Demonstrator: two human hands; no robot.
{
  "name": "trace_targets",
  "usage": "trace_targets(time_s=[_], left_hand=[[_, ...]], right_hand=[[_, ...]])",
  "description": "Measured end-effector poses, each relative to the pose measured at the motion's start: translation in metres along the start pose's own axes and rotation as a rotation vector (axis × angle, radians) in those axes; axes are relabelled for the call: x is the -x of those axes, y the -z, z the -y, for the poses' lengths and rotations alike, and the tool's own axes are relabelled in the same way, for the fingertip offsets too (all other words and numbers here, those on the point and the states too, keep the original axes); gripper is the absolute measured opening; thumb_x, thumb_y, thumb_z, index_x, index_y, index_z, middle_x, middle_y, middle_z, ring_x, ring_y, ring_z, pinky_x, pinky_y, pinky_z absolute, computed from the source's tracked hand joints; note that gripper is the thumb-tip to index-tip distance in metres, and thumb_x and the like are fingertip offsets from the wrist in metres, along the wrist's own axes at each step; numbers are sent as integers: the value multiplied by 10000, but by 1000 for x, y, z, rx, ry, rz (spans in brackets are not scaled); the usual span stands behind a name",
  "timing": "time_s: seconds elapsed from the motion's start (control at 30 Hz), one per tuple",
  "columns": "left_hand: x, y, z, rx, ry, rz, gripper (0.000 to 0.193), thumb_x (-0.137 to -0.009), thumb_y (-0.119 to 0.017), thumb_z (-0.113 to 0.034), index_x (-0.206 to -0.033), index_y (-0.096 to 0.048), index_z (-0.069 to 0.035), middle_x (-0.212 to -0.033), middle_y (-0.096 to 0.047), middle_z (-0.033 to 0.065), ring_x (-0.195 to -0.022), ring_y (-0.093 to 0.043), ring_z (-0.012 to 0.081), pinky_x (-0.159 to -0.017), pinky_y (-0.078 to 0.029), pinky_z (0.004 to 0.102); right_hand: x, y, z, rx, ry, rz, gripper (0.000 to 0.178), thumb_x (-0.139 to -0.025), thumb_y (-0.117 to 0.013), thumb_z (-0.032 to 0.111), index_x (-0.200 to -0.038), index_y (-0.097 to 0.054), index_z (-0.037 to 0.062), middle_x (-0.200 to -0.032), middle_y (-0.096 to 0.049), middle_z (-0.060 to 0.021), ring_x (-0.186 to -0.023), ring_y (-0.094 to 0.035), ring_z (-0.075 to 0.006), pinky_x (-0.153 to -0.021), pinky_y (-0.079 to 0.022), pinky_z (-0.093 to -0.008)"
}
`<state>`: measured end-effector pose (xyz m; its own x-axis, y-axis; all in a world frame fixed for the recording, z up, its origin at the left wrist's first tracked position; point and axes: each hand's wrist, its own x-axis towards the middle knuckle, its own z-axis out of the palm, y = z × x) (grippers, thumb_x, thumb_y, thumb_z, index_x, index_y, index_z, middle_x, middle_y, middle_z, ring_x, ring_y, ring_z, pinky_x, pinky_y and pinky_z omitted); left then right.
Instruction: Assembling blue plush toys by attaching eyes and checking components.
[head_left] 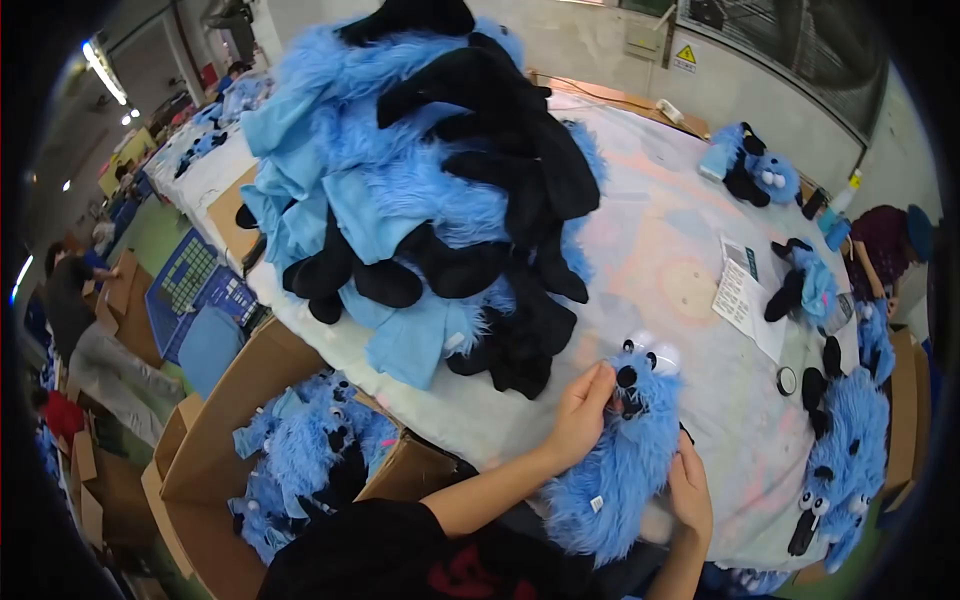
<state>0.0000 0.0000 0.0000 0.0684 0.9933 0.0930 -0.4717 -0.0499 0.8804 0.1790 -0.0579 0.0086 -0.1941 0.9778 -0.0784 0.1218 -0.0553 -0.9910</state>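
Observation:
A blue furry plush toy (612, 478) with white bulging eyes and a black nose lies at the near edge of the table, its head pointing away from me. My left hand (582, 418) is closed at the left side of its head, thumb and fingers pinching the fur by the dark mouth. On the toy's right side my right hand (690, 487) grips the body edge, its fingertips partly hidden behind the fur near a small black part. A white tag (597, 504) shows on the fur. Just beyond, a tall pile of blue and black plush skins (430, 190) covers the table.
At my left stands an open cardboard box (215, 450) holding several blue plush toys. More plush toys (850, 440) lie along the right edge, near a printed sheet (740, 300) and a small round black-rimmed item (787, 381). A co-worker (885, 245) is at the far right; another person bends over boxes at left.

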Motion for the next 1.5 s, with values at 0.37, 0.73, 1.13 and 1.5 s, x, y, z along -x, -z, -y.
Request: trace_targets(time_s=[0.37,0.73,1.13,1.5], left_hand=[[-8,3,5,122,-98,274,171,-920,-470,-163,-1041,-514,-50,-963,-547,45,-874,-496,112,-824,-386,228],[-8,-4,-2,-334,-282,697,691,-773,-650,-148,-1362,-301,-59,-1432,-247,136,-1359,-131,283,-1080,-174,429],[-33,12,-18,-20,300,117,374,-849,-537,-80,-1212,-473,-20,-996,-607,90,-817,-575,144,-756,-464,244],[-35,25,-19,309,458,31,293,-886,-504,-172,-1149,-532,-46,-945,-621,73,-793,-578,148,-736,-457,251]], right_hand=[[-7,-1,-18,-6,125,-91,400,-801,-560,61,-1179,-461,-27,-978,-577,-75,-824,-523,-147,-759,-425,-232],[-15,24,-42,-335,19,-104,522,-801,-621,89,-1273,-417,1,-1171,-546,-140,-975,-573,-205,-827,-483,-297],[-7,12,23,63,69,-136,331,-784,-537,-7,-1114,-551,19,-701,-578,-34,-558,-452,-122,-553,-385,-223],[39,37,13,637,481,-692,225,-603,-604,-36,-803,-628,65,-810,-607,-29,-754,-530,-192,-656,-425,-273]])
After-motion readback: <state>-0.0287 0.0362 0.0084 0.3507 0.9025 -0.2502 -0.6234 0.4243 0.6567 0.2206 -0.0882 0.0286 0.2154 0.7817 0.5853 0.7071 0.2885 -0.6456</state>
